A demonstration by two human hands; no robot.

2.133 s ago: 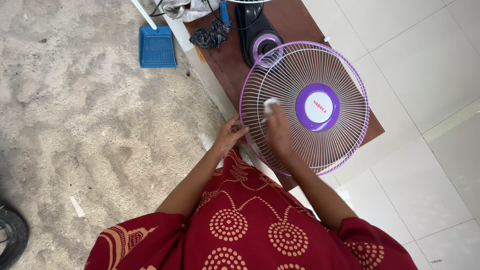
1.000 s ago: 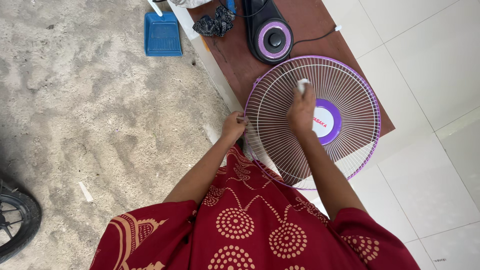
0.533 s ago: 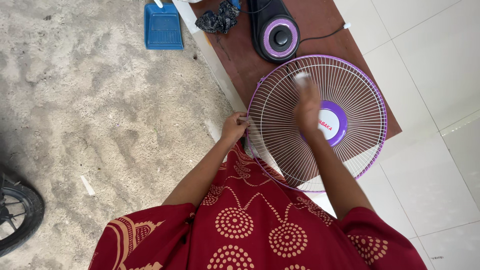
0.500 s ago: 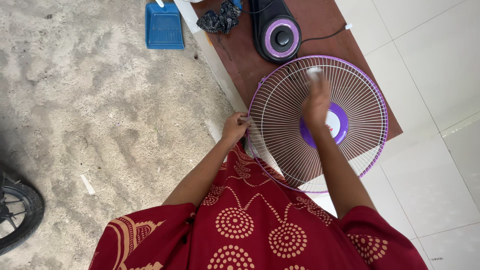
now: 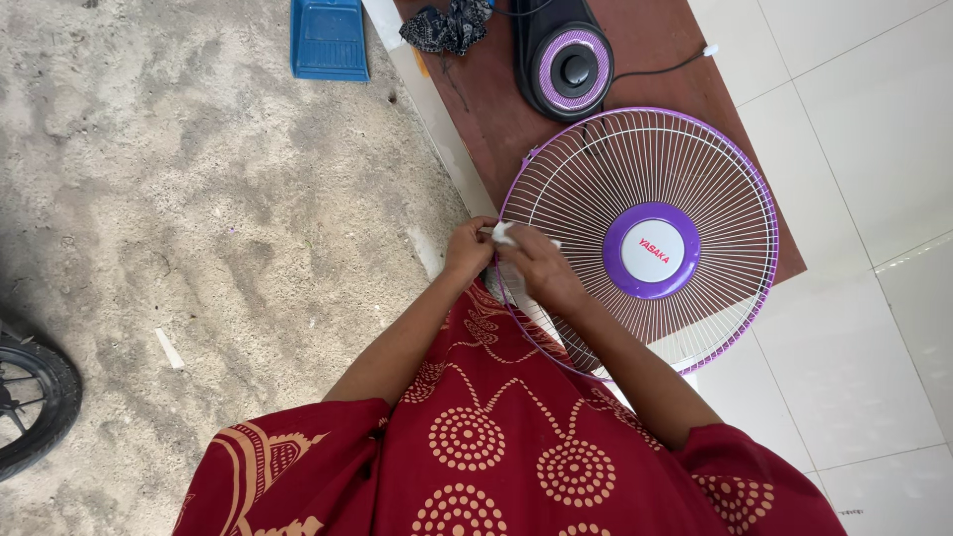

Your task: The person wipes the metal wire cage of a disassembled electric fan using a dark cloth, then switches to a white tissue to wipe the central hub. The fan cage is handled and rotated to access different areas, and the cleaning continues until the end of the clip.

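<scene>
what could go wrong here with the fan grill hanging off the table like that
1. The fan grill juts past the near edge of the brown table; only the left hand grips its rim, so pressure from wiping might tip it off.
2. The right hand presses a small white cloth against thin wires, which could bend or snag the cloth.
3. The black cable runs close behind the grill and may get dragged if the grill shifts.

A brown table carries a fan grille and a fan motor housing.
</scene>
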